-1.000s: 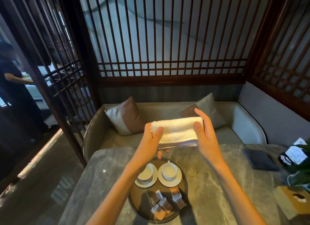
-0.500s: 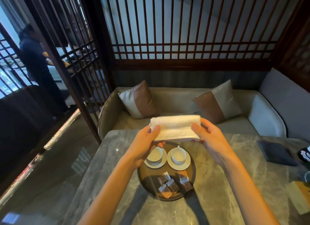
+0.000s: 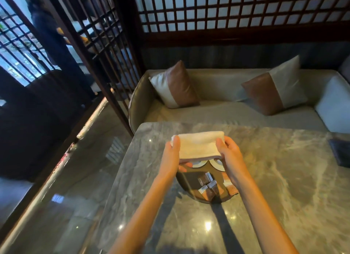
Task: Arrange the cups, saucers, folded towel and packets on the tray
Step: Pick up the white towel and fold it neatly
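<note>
A folded white towel point(image 3: 198, 144) is held flat between both hands above the far part of the round dark tray point(image 3: 186, 183). My left hand point(image 3: 171, 157) grips its left end and my right hand point(image 3: 230, 156) grips its right end. The towel and hands hide most of the two cups and white saucers point(image 3: 217, 163); only saucer rims show under the towel's near edge. Several brown and silver packets point(image 3: 207, 185) lie in a cluster on the near half of the tray.
The tray sits on a grey marble table point(image 3: 284, 178). A dark cloth point(image 3: 341, 152) lies at the table's right edge. Behind the table is a sofa with two cushions point(image 3: 175, 85), and a person stands beyond the wooden screen at left.
Both hands have lowered the towel toward the far part of the tray, so it now covers the cups. The camera has tilted down and toward the table.
</note>
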Demonstrator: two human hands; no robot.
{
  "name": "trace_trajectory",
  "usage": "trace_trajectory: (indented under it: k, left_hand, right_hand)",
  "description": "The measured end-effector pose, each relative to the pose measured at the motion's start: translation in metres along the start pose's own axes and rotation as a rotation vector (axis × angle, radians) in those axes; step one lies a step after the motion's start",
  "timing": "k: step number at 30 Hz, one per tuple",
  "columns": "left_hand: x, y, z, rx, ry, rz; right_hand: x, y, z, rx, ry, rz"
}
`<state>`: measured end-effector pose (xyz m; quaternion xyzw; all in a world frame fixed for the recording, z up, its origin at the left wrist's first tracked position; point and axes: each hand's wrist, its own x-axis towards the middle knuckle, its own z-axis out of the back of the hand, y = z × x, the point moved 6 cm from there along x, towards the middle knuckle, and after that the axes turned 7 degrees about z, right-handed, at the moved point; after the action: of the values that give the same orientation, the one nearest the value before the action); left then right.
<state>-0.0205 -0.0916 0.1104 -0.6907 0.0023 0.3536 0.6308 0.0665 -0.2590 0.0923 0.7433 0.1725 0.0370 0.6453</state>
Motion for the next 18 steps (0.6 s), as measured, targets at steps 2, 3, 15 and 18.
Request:
trace_trajectory:
  k: [2,3,15,18]
  left_hand:
    - [0.016,0.003,0.007,0.178,-0.067,-0.044]
    - [0.025,0.006,0.011,0.272,-0.112,-0.065]
    - [0.128,0.155,0.028,0.230,0.011,0.167]
    - [0.149,0.182,0.036,0.184,0.050,0.229]
  right_hand:
    - [0.004,-0.012,-0.010,-0.100,0.017,-0.076]
    - [0.007,-0.021,-0.013,-0.203,0.026,-0.121]
    - [0.038,-0.189,-0.007,-0.540,-0.128,-0.286]
    - [0.036,-0.235,-0.012,-0.447,-0.145,-0.348]
